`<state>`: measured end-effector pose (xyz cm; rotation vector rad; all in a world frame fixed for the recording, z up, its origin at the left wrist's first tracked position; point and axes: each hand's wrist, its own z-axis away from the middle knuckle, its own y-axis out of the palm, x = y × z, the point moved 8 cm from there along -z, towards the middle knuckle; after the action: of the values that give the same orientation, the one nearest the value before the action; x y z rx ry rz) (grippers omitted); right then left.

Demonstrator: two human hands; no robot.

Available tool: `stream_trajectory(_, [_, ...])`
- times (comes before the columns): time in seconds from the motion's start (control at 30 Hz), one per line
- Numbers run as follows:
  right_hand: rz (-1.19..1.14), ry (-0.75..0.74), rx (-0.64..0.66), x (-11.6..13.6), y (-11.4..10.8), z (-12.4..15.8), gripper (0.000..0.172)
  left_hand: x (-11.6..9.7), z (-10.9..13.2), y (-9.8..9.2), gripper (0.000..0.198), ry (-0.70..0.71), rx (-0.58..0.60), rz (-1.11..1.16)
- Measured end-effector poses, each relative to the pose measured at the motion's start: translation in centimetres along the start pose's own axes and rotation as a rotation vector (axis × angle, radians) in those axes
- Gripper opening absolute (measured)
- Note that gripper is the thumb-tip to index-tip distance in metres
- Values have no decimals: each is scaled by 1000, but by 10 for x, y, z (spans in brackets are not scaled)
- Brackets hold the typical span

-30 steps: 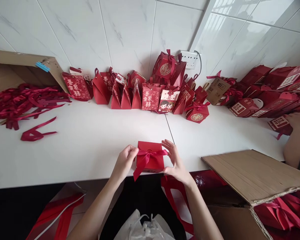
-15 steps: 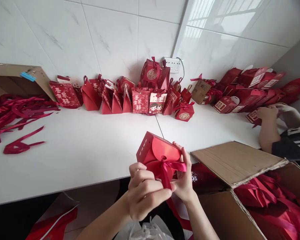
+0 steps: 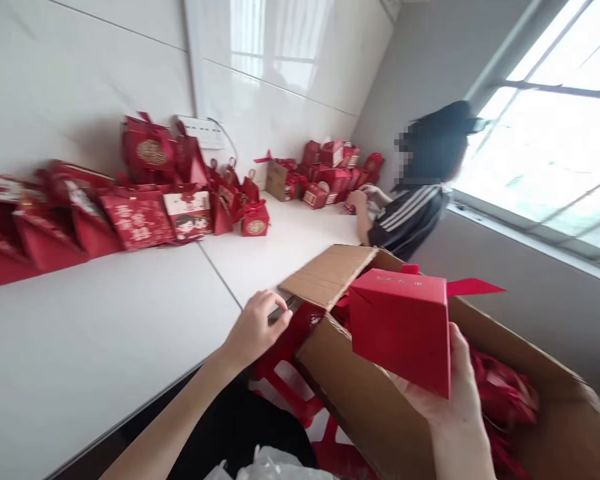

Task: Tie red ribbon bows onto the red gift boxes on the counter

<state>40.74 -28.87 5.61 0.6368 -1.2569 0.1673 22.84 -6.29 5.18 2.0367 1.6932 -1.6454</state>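
A red gift box (image 3: pixel 400 333) is held by my right hand (image 3: pixel 457 380), with the palm beneath it and fingers along its far right side. Its ribbon (image 3: pixel 475 287) sticks out to the right. The box is above the open cardboard carton (image 3: pixel 350 387), inside which more red boxes with ribbons (image 3: pixel 503 393) lie. My left hand (image 3: pixel 263 327) is empty near the table's front edge, beside the carton flap, its fingers curled loosely and thumb apart.
Red gift bags and boxes (image 3: pixel 137 217) line the wall on the white table (image 3: pixel 145 320). At the far right end a person (image 3: pixel 410 207) handles boxes by a stack (image 3: pixel 330 173). A red stool (image 3: pixel 293 393) stands below. A barred window (image 3: pixel 555 133) is at right.
The view has swung right. My left hand has let go of the gift box, and my right hand has carried it right, over the carton.
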Motion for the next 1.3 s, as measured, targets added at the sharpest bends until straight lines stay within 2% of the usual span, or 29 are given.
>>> stream_trajectory(0.07, [-73, 65, -27, 7, -23, 5, 31, -30, 0, 50, 10, 244, 116, 25])
stream_trajectory(0.13, [-119, 99, -46, 13, -41, 9, 30, -52, 7, 90, 25, 432, 200, 5])
stream_trajectory(0.23, [-188, 146, -117, 20, -72, 11, 34, -57, 14, 125, 36, 531, 231, -67])
stream_trajectory(0.33, [-253, 161, -204, 31, -105, 7, 39, -48, 17, 133, 29, 466, 188, -85])
stream_trajectory(0.43, [-238, 166, -150, 41, -115, 2, 45, -55, 15, 128, 32, 391, 167, -54])
stream_trajectory(0.5, [-216, 159, -72, 41, -105, 1, 46, -80, 11, 121, 41, 430, 153, -37])
stream_trajectory(0.63, [-201, 188, 48, 20, -62, 8, 47, -149, 9, 105, 62, 658, 55, -38])
stream_trajectory(0.73, [-250, 273, 82, 3, -40, 11, 49, -166, 30, 110, 76, 721, 34, -15])
stream_trajectory(0.77, [-269, 289, 85, 1, -38, 11, 51, -167, 44, 116, 69, 773, 66, 26])
stream_trajectory(0.83, [-295, 282, 88, 3, -38, 9, 55, -166, 82, 126, 28, 997, 157, 198])
stream_trajectory(0.87, [-300, 267, 88, 6, -40, 8, 56, -161, 95, 131, 17, 1053, 213, 277])
stream_trajectory(0.9, [-299, 249, 85, 8, -43, 7, 55, -152, 98, 136, 23, 1016, 238, 297])
stream_trajectory(0.97, [-286, 208, 57, 12, -52, 6, 51, -141, 94, 140, 26, 964, 263, 275])
stream_trajectory(1.07, [-171, 99, -57, 17, -77, 4, 45, -133, 70, 129, 14, 933, 148, 211])
stream_trajectory(1.1, [-92, 27, -113, 21, -89, 2, 45, -129, 59, 126, 17, 891, 103, 156])
stream_trajectory(1.2, [340, -250, -262, 46, -125, -5, 53, -106, 34, 133, 33, 685, 58, -39])
stream_trajectory(1.3, [861, -457, -249, 67, -144, -18, 66, -85, 31, 149, 31, 589, 103, -92])
